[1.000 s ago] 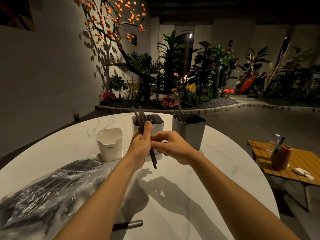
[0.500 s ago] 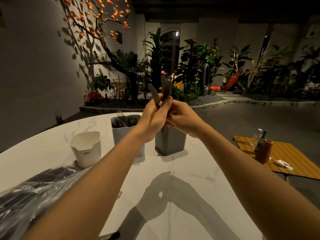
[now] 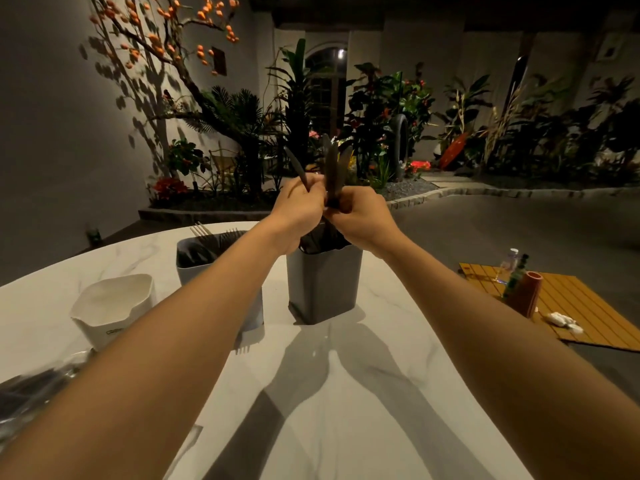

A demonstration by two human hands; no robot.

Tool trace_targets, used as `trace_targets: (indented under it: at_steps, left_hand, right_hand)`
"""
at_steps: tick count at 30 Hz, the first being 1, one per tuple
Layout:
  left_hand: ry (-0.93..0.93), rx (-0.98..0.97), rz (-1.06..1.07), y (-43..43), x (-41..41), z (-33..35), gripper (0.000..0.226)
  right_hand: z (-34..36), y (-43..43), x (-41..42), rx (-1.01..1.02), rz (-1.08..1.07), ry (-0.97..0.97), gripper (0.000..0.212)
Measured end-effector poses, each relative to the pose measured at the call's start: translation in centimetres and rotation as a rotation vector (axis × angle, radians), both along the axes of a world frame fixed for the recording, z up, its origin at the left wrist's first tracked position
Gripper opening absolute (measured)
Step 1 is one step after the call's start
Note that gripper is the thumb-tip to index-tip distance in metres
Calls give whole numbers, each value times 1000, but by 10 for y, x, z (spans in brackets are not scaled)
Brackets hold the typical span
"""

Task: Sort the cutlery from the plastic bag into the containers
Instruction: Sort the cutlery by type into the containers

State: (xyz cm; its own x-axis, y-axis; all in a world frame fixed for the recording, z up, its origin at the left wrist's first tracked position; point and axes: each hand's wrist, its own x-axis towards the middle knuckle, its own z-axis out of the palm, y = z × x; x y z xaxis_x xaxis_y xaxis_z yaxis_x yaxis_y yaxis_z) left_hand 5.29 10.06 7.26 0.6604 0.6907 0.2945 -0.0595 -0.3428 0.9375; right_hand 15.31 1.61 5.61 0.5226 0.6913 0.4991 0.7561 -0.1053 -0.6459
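Wide white marble table [image 3: 346,393] fills the foreground, both forearms stretched out across it. Off to the right, lower down, a slatted wooden side table [image 3: 588,317] carries a terracotta cylinder [image 3: 526,292]. At the table's near left edge lies the crinkled plastic bag [image 3: 31,393], dark cutlery showing through it.

Three containers stand in a row. Dark grey container [image 3: 323,285] sits in the middle of the view, dark handles showing inside it. Light grey container [image 3: 194,261] is just to its left, partly behind the left forearm. White container [image 3: 110,306] is further left, nearest the bag; what's inside it can't be made out.

Now the hands, both raised right above the dark grey container's mouth and touching each other. Left hand [image 3: 298,209] has its fingers curled round a single dark knife [image 3: 294,164], blade tilted up and to the left. Right hand [image 3: 363,216] grips a bundle of knives [image 3: 332,171], blades standing upright and fanned slightly, handles hidden in the fist.

And the smallest detail: pale forks [image 3: 204,232] poke tines-up out of the light grey container
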Motion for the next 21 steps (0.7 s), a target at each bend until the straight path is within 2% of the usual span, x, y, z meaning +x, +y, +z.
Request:
trace_targets:
  at_steps: [2,3,6,11,15,18,21]
  left_hand:
    - [27,-16,47,8,6,-9,18]
    - [59,5,76,11,9,-13,23]
    - [132,138,203,16,10,-18,56]
    - [263,311,405,26,10,-23,69]
    - [335,311,309,25,9,-32,72]
    - [377,344,234,27,9,-39,66]
    - [352,367,229,31,8,-43,70]
  right_hand:
    - [-8,3,4,-99,-41,-18,9]
    - [-12,4,5,-158,-64,-38,12]
    - [-18,8,8,-259,-115,-78,20]
    - [-23,8,7,-261,-163,-82,30]
    - [-29,7,6,-234,-155,-89,22]
    - [-33,5,5,-241,-128,-71,20]
    - [-36,1,4,-211,-98,-45,18]
